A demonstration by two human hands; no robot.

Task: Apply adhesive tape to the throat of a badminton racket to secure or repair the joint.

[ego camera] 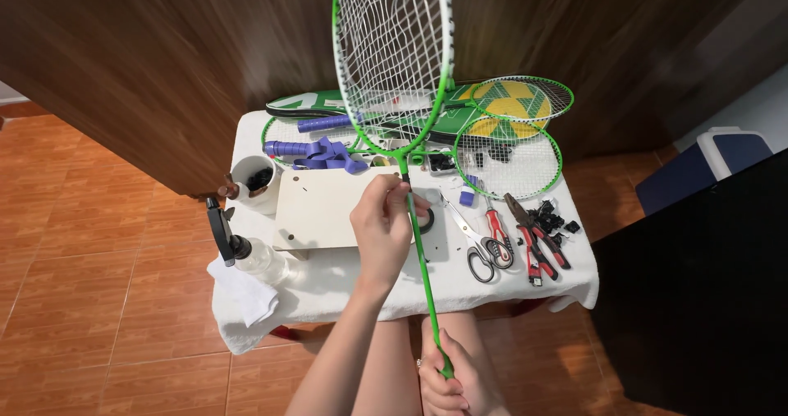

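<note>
A green badminton racket (pixel 392 55) stands upright in front of me, its strung head raised above the table with loose, uneven strings. My left hand (pixel 380 223) pinches its thin green shaft just below the head. My right hand (pixel 456 381) grips the shaft's lower end near my lap. Below the racket lies a pale wooden board (pixel 316 207) on the white-covered table (pixel 328 281).
More green rackets (pixel 509 141) and a green racket cover lie at the table's back. Purple grip tape (pixel 324 153), scissors (pixel 476 248), red-handled pliers (pixel 533 235), black small parts (pixel 550 217), a white cup (pixel 250 182), a spray bottle (pixel 246 252). A dark wooden wall rises behind.
</note>
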